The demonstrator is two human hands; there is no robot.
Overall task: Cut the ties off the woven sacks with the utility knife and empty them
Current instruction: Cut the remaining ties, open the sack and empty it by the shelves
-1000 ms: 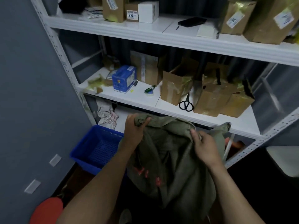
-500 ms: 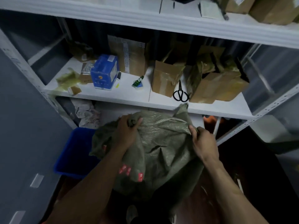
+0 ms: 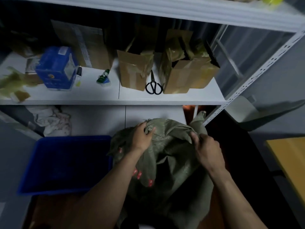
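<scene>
A green woven sack (image 3: 166, 156) with red print hangs in front of me, below the white shelf. My left hand (image 3: 143, 138) grips a bunched fold at its upper left edge. At the upper right edge my right hand (image 3: 206, 147) pinches the fabric. The sack's top is crumpled between both hands, and I cannot tell whether it is tied. No utility knife shows in this view.
A blue plastic crate (image 3: 66, 164) sits on the floor to the sack's left. Black scissors (image 3: 153, 85) lie on the white shelf (image 3: 99, 96) among taped cardboard boxes (image 3: 134, 70) and a blue box (image 3: 57, 68). Crumpled cloth (image 3: 52, 120) lies below. A yellow tabletop (image 3: 290, 159) is at right.
My view has tilted down and shifted right, so the shelf looks higher. The sack has moved right, off the blue crate. Both hands keep their hold on its top.
</scene>
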